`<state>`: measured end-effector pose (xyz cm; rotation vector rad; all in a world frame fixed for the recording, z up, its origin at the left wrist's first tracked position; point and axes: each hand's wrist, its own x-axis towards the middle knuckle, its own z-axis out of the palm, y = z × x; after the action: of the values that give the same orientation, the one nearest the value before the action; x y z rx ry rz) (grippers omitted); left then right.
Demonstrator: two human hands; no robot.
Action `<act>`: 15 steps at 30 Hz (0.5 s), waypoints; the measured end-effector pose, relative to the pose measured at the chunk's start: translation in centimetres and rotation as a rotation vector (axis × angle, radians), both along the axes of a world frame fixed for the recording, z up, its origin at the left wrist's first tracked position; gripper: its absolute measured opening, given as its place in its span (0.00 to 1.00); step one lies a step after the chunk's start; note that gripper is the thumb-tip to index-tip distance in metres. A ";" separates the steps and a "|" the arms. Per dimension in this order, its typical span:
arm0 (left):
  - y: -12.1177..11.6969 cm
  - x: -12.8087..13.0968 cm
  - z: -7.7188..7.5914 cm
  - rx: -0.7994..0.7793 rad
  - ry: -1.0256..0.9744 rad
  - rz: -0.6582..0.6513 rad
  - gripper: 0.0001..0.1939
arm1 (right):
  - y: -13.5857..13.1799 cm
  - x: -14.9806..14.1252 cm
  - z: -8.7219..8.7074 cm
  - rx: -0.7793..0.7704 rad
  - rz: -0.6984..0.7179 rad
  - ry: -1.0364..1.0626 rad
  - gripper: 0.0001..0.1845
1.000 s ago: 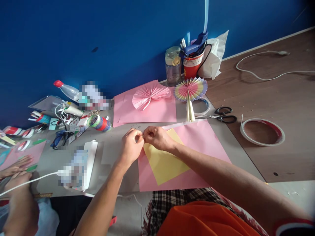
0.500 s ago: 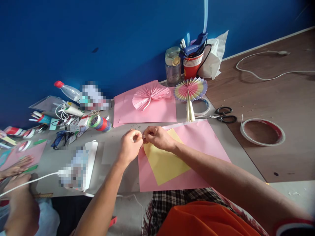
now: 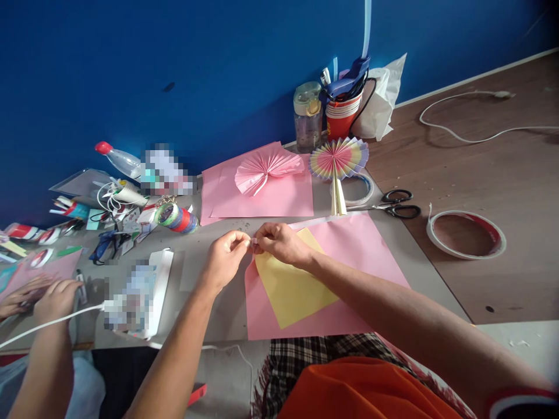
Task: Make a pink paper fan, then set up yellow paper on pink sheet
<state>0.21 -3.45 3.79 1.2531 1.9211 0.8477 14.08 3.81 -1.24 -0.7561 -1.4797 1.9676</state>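
Note:
A large pink paper sheet lies before me with a yellow paper square on top. At the sheet's upper left corner, my left hand and my right hand pinch close together, fingertips nearly touching. Between them shows a small pale pink bit that appears to be the sheet's corner; the fingers hide most of it. The sheet's left edge curves up toward them. Beyond my hands, a pleated pink paper fan rests on more pink sheets. A finished multicoloured paper fan stands to its right.
Scissors and a tape roll lie at right. A water bottle and red cups holding a blue glue gun stand by the wall. At left are a ribbon roll, a white cable and another person's hands.
My left hand has shifted slightly left and its fingers have straightened a little, exposing more of the pale bit. My right hand stays put. The other person's hands have lifted and moved.

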 end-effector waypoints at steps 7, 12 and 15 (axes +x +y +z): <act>-0.6 -0.3 0.0 0.017 0.005 0.069 0.14 | 0.0 -0.1 -0.4 0.051 0.003 -0.018 0.06; -0.5 0.2 -0.4 -0.006 -0.062 0.074 0.15 | -0.1 0.0 0.1 0.010 0.016 -0.010 0.05; -0.1 0.4 -0.6 0.028 -0.025 0.080 0.11 | -0.1 0.0 0.1 -0.001 0.011 0.001 0.04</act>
<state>0.65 -3.58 3.16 1.1832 1.9566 0.9293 14.09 3.73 -1.17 -0.7490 -1.4858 1.9772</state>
